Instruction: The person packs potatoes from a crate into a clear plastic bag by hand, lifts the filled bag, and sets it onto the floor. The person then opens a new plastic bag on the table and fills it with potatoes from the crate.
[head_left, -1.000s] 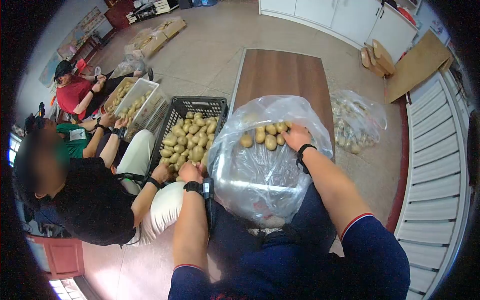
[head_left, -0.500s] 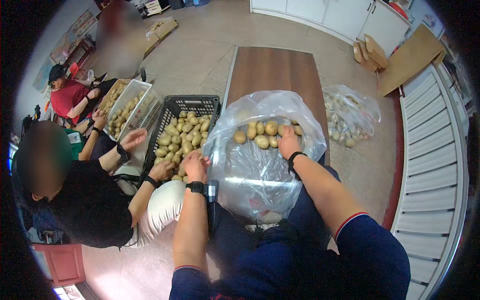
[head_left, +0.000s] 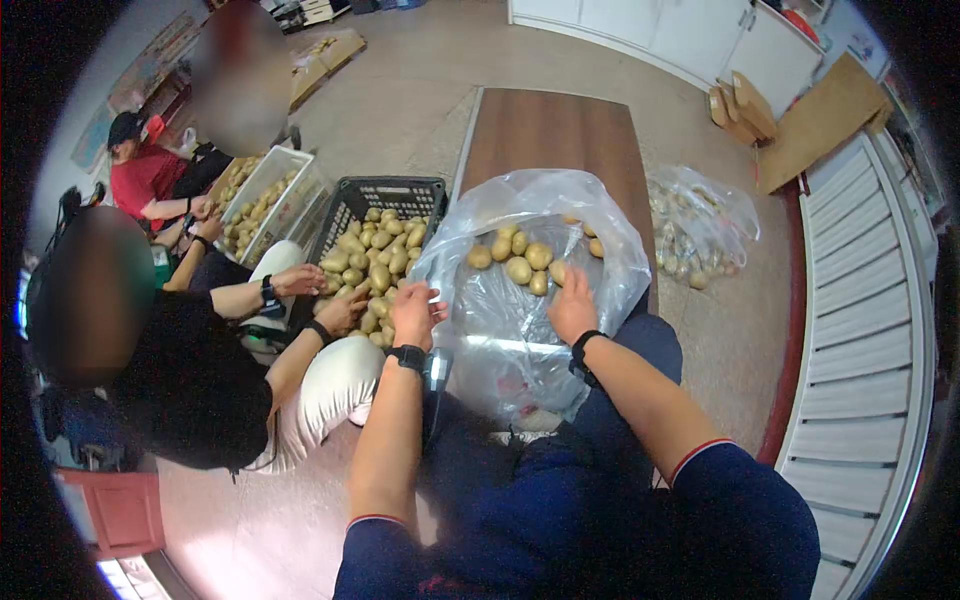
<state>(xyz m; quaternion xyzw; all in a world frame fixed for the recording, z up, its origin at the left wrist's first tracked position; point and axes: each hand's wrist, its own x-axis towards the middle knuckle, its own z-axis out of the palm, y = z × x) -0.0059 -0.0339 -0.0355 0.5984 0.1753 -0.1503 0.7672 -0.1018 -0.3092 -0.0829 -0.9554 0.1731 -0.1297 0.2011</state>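
Note:
A clear plastic bag (head_left: 520,330) lies wide open on the near end of the brown table (head_left: 550,130), with several potatoes (head_left: 518,270) inside near its far side. Inside the bag, my right hand (head_left: 572,305) has its fingers around a potato (head_left: 558,272) at the right of the group. My left hand (head_left: 415,315) is at the bag's left edge, its fingers apart and nothing seen in them. Left of it stands a black crate (head_left: 398,187) filled with potatoes (head_left: 375,250).
A co-worker in black (head_left: 200,370) sits at the left, both hands at the black crate. Beyond are a white crate (head_left: 275,215) of potatoes and more people. A filled plastic bag (head_left: 700,225) lies on the floor right of the table.
My left hand has moved up and right from the black crate to the bag's edge. The potatoes in the bag have shifted, and my right hand has moved among them. The co-worker's hands have moved over the crate.

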